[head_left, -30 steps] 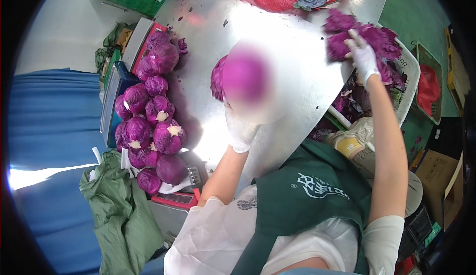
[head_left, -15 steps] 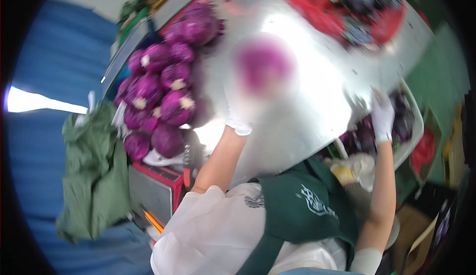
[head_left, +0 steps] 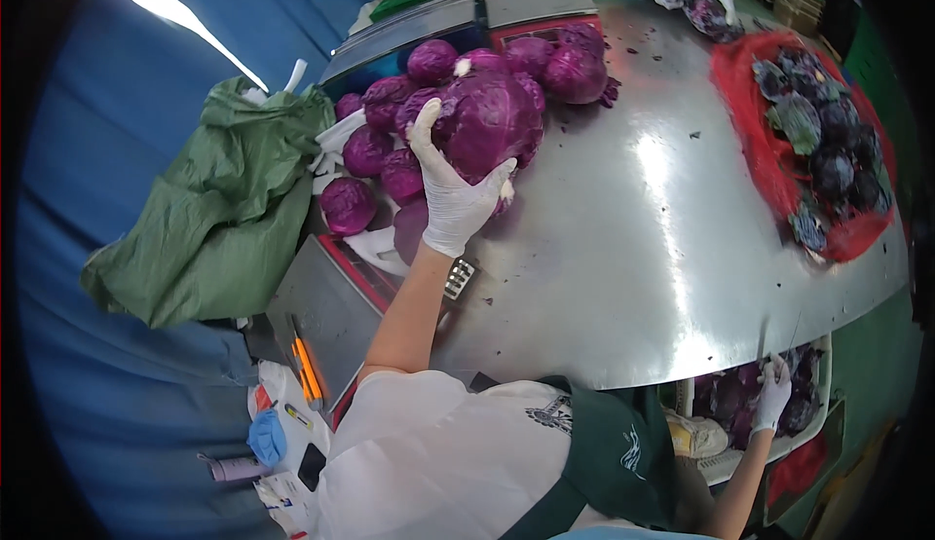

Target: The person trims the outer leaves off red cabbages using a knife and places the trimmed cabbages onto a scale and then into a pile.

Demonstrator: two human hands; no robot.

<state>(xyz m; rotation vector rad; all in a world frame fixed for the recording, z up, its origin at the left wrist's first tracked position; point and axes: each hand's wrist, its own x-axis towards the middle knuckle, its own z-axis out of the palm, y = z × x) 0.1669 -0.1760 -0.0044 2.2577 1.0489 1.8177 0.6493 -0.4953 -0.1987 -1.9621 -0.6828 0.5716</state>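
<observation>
While left hand (head_left: pixel 450 194) grips red cabbage (head_left: pixel 490 123), cabbage pile (head_left: pixel 390 155) behind, green sack (head_left: pixel 224 209) beside.

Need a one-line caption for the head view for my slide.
Gloved left hand grips a red cabbage beside the cabbage pile; right hand reaches the crate below the steel table.

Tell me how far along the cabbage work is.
Done: a pile of trimmed red cabbages sits at the steel table's left edge. In hand: the left hand grips one cabbage beside that pile; the right hand is at the tub below. Left: leafy heads in the red net sack.
</observation>
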